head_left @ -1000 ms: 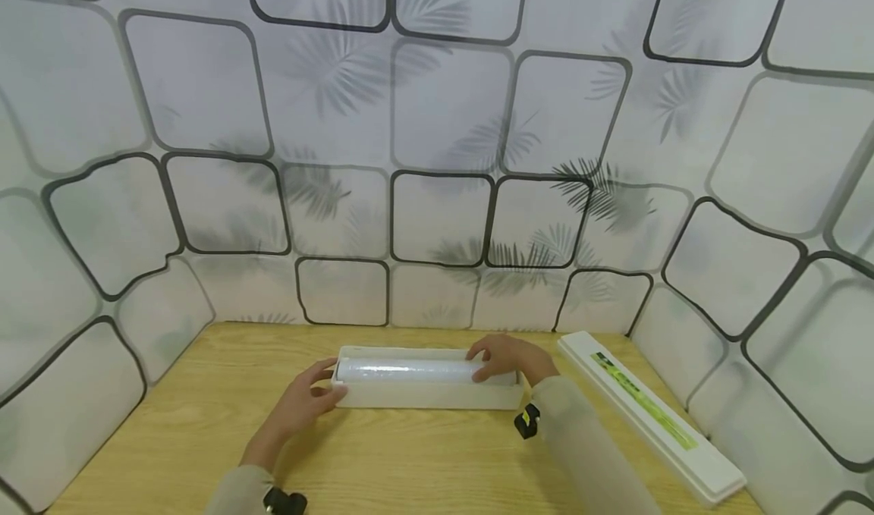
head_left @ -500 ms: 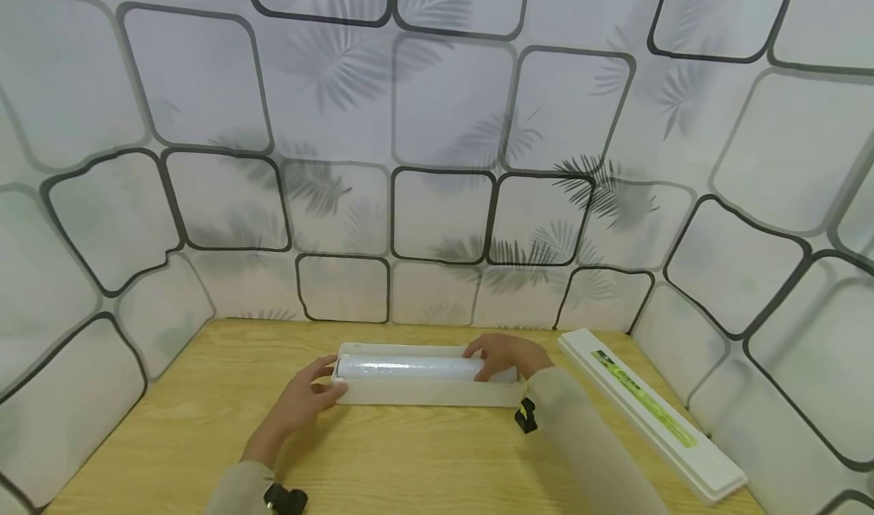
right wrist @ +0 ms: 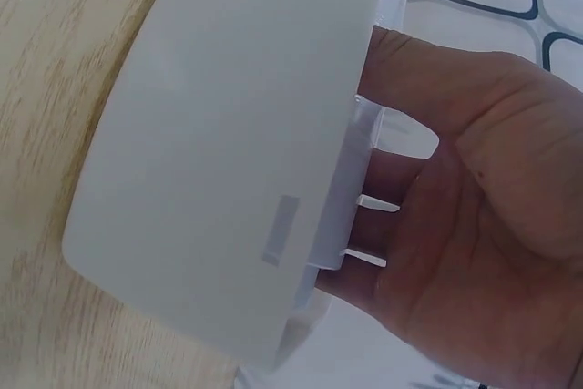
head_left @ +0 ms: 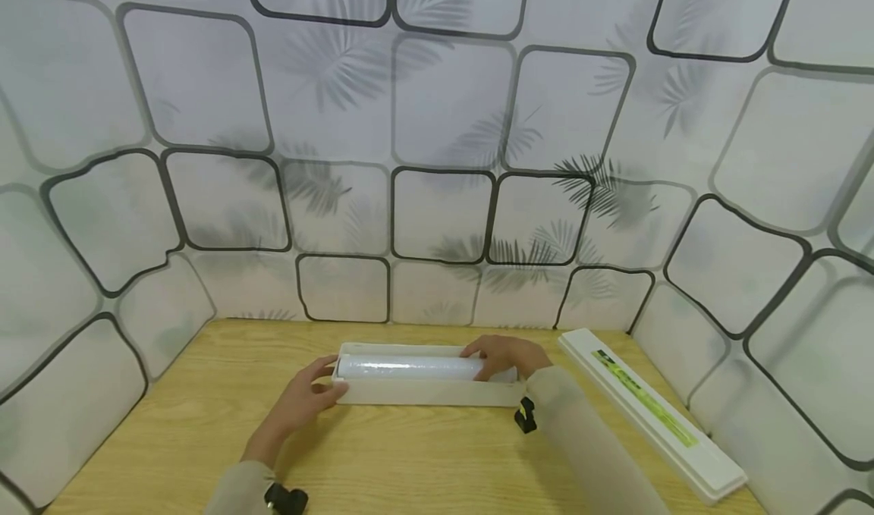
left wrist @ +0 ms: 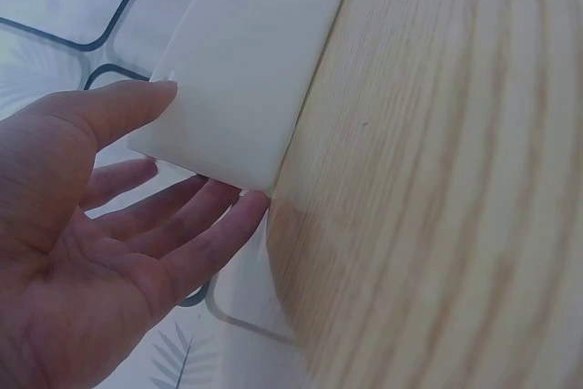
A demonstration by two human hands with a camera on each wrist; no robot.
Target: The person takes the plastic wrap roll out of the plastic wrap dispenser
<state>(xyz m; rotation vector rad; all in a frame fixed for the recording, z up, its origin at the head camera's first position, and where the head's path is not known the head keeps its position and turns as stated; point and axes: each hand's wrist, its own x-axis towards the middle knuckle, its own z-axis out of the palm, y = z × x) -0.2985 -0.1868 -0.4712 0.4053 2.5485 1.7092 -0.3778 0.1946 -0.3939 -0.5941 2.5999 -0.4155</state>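
A long white open dispenser box (head_left: 423,395) lies across the wooden table (head_left: 410,462). A roll of clear film (head_left: 410,367) lies in it. My left hand (head_left: 303,401) rests against the box's left end with straight fingers. In the left wrist view the left hand's (left wrist: 109,225) thumb and fingers touch that box end (left wrist: 246,70). My right hand (head_left: 508,356) curls over the right end of the roll. In the right wrist view the right hand's (right wrist: 474,225) fingers reach behind the box wall (right wrist: 246,152), which hides the roll.
A long white lid (head_left: 649,412) with a green label lies at an angle on the table's right side, near the right wall. Patterned white panels enclose the table at the back and both sides. Bare wood lies in front of the box.
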